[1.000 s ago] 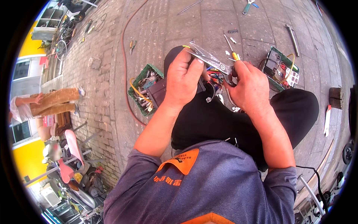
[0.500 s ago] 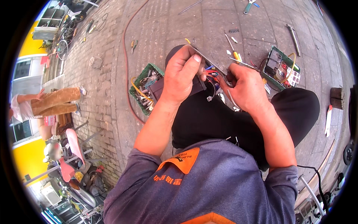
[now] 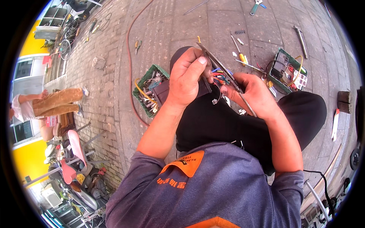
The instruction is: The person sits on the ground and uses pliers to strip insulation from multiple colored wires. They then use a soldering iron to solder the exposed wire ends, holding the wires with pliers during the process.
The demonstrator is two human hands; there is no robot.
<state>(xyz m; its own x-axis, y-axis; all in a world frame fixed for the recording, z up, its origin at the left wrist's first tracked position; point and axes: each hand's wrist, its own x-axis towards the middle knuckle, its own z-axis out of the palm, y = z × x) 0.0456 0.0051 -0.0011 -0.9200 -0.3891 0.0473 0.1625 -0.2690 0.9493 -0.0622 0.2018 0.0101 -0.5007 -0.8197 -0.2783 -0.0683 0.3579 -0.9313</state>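
My left hand [image 3: 188,76] is closed, thumb pressed against bent fingers; what it pinches is hidden. A yellow tip [image 3: 199,39] shows just beyond it. My right hand [image 3: 253,91] grips a long, thin dark metal tool [image 3: 222,68] with two narrow arms, slanting from beside my left fingertips down past my right palm. Its exact kind is unclear. Between the hands, red, blue and orange wires [image 3: 219,78] bunch above my lap, and a small pale connector [image 3: 215,101] hangs below. Under my left wrist lies a dark box [image 3: 161,92], partly covered by my forearm.
Green crates of parts stand at left [image 3: 153,69] and right [image 3: 278,81]. Screwdrivers [image 3: 243,59], a hammer [image 3: 300,41], an adjustable wrench [image 3: 255,8] and pliers [image 3: 137,46] lie on the paving. A red hose [image 3: 129,60] curves past the left crate. Another person [image 3: 57,104] stands at far left.
The metal tool has turned in my right hand; its two arms now show apart and its rear end points toward my lap. My left hand has barely moved and stays closed.
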